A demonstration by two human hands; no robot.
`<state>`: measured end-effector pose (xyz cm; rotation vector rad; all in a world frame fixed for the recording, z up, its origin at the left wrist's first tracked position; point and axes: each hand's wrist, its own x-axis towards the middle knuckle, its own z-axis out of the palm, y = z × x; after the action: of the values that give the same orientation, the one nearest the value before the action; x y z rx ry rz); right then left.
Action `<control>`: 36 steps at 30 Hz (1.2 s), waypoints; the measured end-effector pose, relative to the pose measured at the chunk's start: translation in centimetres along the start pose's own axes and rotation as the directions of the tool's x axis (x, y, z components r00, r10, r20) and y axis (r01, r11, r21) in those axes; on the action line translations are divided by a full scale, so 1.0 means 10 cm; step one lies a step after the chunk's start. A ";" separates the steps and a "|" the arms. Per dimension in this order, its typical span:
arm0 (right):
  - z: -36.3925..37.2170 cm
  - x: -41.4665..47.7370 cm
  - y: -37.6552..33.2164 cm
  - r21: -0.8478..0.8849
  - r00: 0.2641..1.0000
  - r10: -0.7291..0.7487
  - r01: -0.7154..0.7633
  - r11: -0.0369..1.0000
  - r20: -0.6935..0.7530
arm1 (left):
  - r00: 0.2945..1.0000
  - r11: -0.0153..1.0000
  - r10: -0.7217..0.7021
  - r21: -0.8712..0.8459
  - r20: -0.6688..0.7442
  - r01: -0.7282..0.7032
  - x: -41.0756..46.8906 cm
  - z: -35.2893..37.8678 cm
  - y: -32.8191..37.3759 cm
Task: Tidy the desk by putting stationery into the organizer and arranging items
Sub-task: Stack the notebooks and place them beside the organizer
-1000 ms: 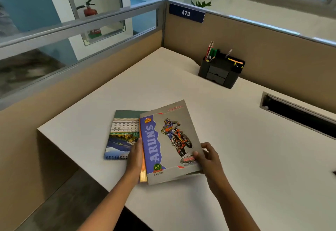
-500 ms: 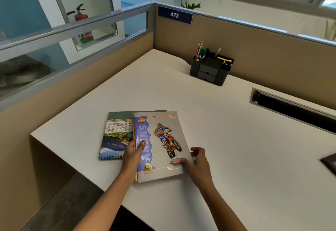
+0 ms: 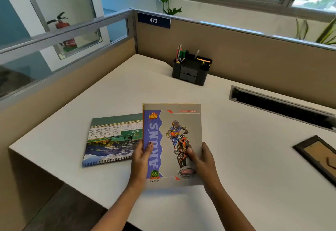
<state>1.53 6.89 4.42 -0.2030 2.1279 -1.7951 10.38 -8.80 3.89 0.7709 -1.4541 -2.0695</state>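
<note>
A grey notebook (image 3: 172, 121) with a motorbike rider and a blue "ARUN'S" spine band is held up near the desk's front. My left hand (image 3: 141, 159) grips its left edge, thumb on the cover. My right hand (image 3: 203, 159) grips its right edge, thumb across the bike picture. A thin orange-yellow edge of another book shows behind its top and left side. A spiral-bound calendar (image 3: 111, 139) lies flat to the left, partly hidden behind the notebook. The black desk organizer (image 3: 190, 72) with pens and pencils stands at the back against the partition.
A dark wooden picture frame (image 3: 316, 156) lies at the right edge of the white desk (image 3: 254, 158). A long cable slot (image 3: 280, 105) is cut into the desk at the back right. Beige partitions close the left and back sides.
The notebook has been lifted and squared up, and now appears larger and straighter. My right thumb has moved further onto the cover. The camera tilted, so the picture frame shows more.
</note>
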 end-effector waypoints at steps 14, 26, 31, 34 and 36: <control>-0.40 -0.27 -0.05 0.013 0.947 -0.238 0.246 0.969 -0.214 | 0.967 0.968 0.214 0.103 0.137 -0.228 -0.28 0.49 0.05; -0.50 -0.43 -0.22 0.061 0.921 -0.316 0.337 0.939 -0.228 | 0.977 0.978 0.189 0.076 0.096 -0.197 -0.47 0.60 0.14; -0.53 -0.52 -0.30 0.098 0.919 -0.320 0.349 0.932 -0.230 | 0.988 0.990 0.135 0.035 0.070 -0.138 -0.52 0.64 0.19; -0.56 -0.53 -0.50 0.127 0.900 -0.363 0.401 0.907 -0.242 | 0.982 0.983 0.181 0.009 0.051 -0.181 -0.54 0.71 0.35; -0.56 -0.52 -0.67 0.103 0.867 -0.413 0.455 0.885 -0.278 | 0.970 0.971 0.240 -0.011 0.040 -0.240 -0.55 0.79 0.52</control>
<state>3.67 12.54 12.63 -0.4738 2.2133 -2.3564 9.23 -1.46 11.84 0.5229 -1.4833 -1.9147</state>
